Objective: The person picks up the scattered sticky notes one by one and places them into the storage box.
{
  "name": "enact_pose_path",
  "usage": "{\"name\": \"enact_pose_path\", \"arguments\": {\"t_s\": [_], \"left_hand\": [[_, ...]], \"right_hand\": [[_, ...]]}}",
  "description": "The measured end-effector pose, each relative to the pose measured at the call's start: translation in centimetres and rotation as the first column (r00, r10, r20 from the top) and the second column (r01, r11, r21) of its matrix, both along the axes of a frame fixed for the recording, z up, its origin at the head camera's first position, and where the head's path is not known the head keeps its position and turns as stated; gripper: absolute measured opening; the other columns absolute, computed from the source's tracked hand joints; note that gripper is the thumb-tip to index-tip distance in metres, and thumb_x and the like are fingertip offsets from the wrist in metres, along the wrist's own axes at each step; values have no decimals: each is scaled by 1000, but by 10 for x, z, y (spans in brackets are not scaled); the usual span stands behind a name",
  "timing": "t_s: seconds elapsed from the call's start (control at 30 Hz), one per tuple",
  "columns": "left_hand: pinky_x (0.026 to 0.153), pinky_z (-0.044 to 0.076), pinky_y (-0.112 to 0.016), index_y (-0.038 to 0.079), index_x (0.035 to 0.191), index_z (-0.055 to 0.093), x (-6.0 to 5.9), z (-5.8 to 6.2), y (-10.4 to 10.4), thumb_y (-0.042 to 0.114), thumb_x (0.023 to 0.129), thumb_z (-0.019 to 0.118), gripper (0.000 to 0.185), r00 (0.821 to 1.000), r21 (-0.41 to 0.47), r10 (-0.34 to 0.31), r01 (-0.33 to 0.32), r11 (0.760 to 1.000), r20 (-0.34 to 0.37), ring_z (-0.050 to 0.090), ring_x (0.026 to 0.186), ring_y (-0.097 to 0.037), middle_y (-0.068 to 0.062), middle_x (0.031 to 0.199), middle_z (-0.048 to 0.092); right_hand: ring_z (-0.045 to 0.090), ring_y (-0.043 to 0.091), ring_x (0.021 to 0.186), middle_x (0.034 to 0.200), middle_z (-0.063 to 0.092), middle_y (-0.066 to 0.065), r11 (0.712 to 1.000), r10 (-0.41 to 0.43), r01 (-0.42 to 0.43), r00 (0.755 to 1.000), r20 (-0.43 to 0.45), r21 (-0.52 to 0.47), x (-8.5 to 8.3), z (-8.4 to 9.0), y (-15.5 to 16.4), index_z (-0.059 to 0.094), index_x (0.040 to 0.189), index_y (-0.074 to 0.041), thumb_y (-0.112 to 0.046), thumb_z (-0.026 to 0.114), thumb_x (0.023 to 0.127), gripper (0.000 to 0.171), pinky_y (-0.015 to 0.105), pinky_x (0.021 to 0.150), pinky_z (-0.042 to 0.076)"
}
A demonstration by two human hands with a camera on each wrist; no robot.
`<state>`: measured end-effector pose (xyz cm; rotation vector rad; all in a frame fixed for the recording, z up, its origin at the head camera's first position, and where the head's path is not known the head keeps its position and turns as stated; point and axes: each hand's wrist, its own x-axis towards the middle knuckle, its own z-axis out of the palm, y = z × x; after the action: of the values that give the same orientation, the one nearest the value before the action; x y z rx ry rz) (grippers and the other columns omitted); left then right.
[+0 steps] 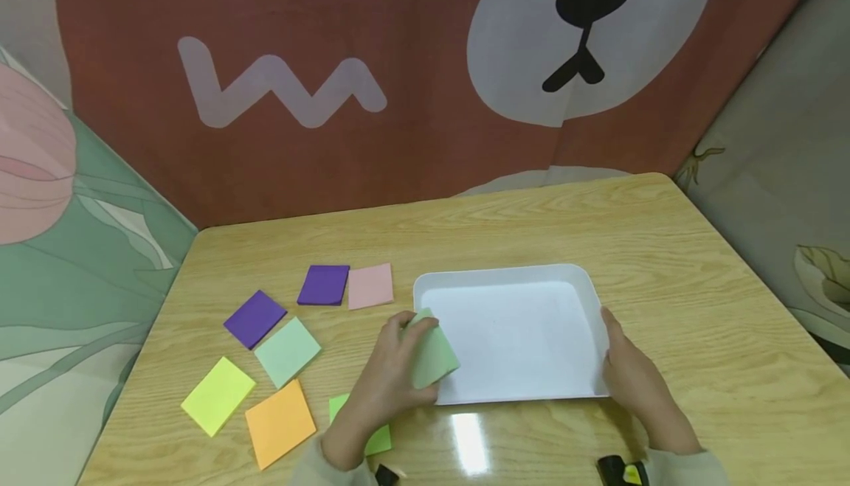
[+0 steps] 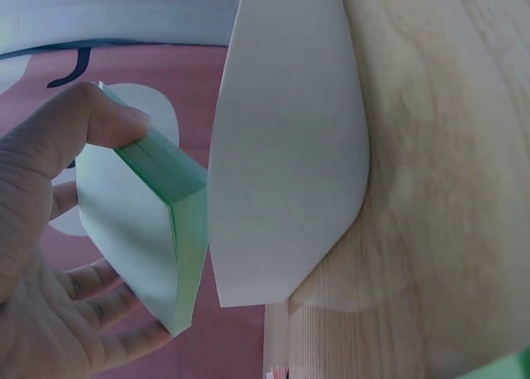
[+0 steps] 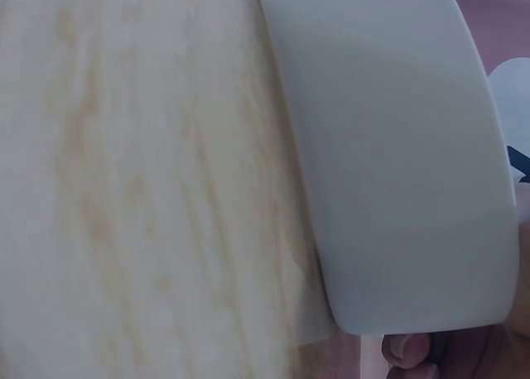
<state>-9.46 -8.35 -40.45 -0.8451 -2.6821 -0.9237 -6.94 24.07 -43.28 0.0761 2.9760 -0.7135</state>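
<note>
My left hand (image 1: pixel 398 364) grips a pale green pad of sticky notes (image 1: pixel 437 357) and holds it tilted over the left rim of a white tray (image 1: pixel 518 273). In the left wrist view the thumb (image 2: pixel 99 118) presses the top of the pad (image 2: pixel 157 222) and the fingers curl beneath it, right beside the tray wall (image 2: pixel 290 147). My right hand (image 1: pixel 631 375) holds the tray's right edge, thumb lying along the rim. The right wrist view shows the tray's corner (image 3: pixel 397 147) with a fingertip (image 3: pixel 406 352) against it. Nothing lies in the tray.
Several more pads lie on the wooden table (image 1: pixel 697 309) left of the tray: two purple (image 1: pixel 255 318) (image 1: pixel 323 284), pink (image 1: pixel 370 285), pale green (image 1: pixel 288 351), yellow (image 1: pixel 218 395), orange (image 1: pixel 280 422), and bright green (image 1: pixel 378 438) under my left wrist. Cloth hangs behind and beside the table.
</note>
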Motion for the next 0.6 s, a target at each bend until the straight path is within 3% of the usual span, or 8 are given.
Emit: {"name": "enact_pose_path", "arguments": {"t_s": [0.6], "left_hand": [[76,44,-38,18,122,40,-1,-2,6,21,49,76,81,1000,-15,-21,21,1000,12,39,103,-28,-17,118,35]], "right_hand": [[40,49,102,118,33,39,1000,-14,15,999,39,-7,0,2,-1,3,133,9,0,21,89,48,53,76,37]]}}
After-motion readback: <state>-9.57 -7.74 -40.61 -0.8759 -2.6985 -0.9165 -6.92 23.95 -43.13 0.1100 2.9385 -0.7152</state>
